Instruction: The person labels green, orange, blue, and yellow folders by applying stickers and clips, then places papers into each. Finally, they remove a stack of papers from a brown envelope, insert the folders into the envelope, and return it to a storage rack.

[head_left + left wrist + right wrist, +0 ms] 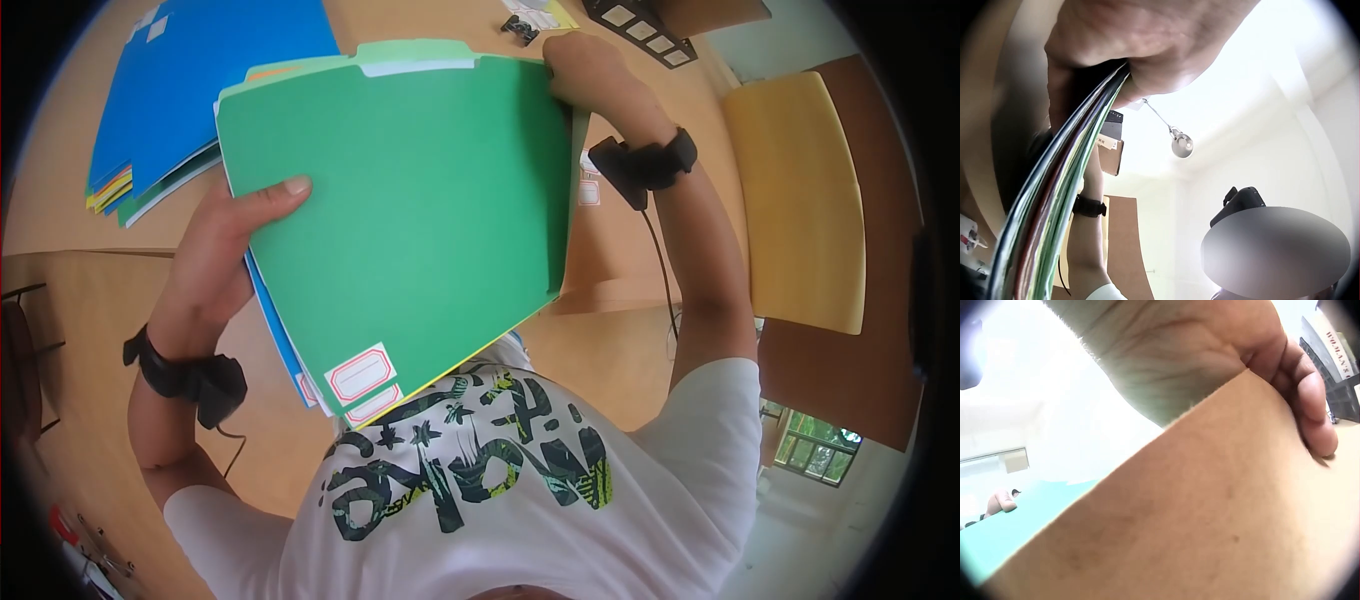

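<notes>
A stack of folders with a green one (410,190) in front is tilted before the chest. My left hand (215,245) grips its left edge, thumb flat on the green face; the left wrist view shows several coloured layers (1063,181) pinched by that hand (1141,37). At the top right corner, my right hand (605,85) has its fingers curled. In the right wrist view this hand (1222,356) holds the edge of a brown sheet (1185,500), with a green surface (1041,506) beyond it. Labels (362,372) show at the stack's lower corner.
Blue folders (240,70) lie on the table at the upper left, with more coloured edges under them. A dark holder (640,30) and a small black item (520,30) stand at the top. A yellow panel (800,200) is at the right. A lamp (1182,144) hangs behind.
</notes>
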Demonstrator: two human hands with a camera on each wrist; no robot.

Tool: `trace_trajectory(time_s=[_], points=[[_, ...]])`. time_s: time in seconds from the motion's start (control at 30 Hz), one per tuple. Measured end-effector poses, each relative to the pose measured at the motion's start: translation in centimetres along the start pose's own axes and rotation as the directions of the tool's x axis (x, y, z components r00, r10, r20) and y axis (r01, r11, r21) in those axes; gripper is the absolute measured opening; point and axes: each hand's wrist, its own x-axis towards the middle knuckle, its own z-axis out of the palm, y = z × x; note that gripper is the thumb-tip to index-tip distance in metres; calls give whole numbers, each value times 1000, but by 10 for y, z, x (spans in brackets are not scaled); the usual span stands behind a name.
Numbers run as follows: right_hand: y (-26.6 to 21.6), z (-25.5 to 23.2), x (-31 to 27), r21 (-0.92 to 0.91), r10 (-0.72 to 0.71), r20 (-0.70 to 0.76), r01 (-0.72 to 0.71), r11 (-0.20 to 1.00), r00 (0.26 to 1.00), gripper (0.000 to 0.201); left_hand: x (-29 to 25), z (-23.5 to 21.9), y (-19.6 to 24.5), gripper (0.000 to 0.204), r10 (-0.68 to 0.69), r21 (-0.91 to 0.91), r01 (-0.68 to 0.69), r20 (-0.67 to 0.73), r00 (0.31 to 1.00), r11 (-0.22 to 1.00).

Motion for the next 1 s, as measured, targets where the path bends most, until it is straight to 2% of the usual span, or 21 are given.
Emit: trace_trajectory(time_s=[0.13, 0.23, 0.27, 0.3, 0.37, 0.43, 0.47, 0.57, 0.6, 0.67, 0.73, 0.8, 0.83, 0.87, 0.97, 1.0], points=[[15, -10, 3, 47, 10, 52, -13, 999, 999, 20, 12, -3, 16, 49, -19, 33, 17, 83, 996, 999], [11, 0, 15, 118, 40, -28, -37, 992, 999, 16, 31, -24, 16, 52, 12, 117, -18, 47, 999, 993], [13, 6, 17, 128, 36, -43, -30, 991, 998, 16, 39, -31, 8, 57, 62, 157, -69, 49, 997, 985], [13, 14, 20, 139, 32, -57, -24, 990, 998, 16, 43, -37, -1, 58, 197, 343, -177, -23, 980, 922], [12, 16, 22, 180, 41, -53, -31, 983, 998, 16, 50, -41, -10, 60, 482, 682, -306, -78, 873, 664], [14, 18, 19, 243, 61, -13, -56, 968, 998, 17, 45, -36, -1, 56, 564, 921, -243, 32, 825, 304], [17, 25, 21, 257, 50, -34, -40, 966, 998, 17, 40, -31, 7, 54, 583, 977, -188, 95, 807, 101], [22, 29, 20, 364, 38, -27, -26, 931, 999, 16, 35, 4, 45, 46, 503, 934, 224, -56, 863, -279], [22, 27, 20, 379, 39, -26, -27, 925, 999, 17, 43, 8, 46, 44, 528, 942, 95, 96, 844, -323], [21, 25, 17, 413, 43, -23, -30, 910, 999, 17, 70, 14, 49, 38, 546, 893, -156, 388, 742, -422], [23, 29, 15, 410, 40, -45, -18, 912, 998, 18, 118, 38, 32, 35, 514, 846, -448, 531, 673, -287], [23, 31, 14, 409, 34, -63, -5, 913, 997, 18, 173, 51, 2, 37, 454, 862, -496, 485, 747, -106], [23, 31, 12, 407, 33, -70, -2, 914, 997, 18, 186, 62, 5, 38, 223, 898, -437, 435, 872, -42], [23, 30, 12, 404, 34, -77, 0, 915, 996, 18, 196, 69, 8, 38, -27, 932, -363, 363, 931, 3], [24, 28, 8, 466, 16, -86, 26, 884, 996, 17, 201, 72, -7, 34, 51, 919, -393, 391, 919, 34], [24, 25, 7, 482, 2, -46, 21, 876, 999, 17, 200, 70, -10, 34, 74, 906, -420, 416, 906, 50]])
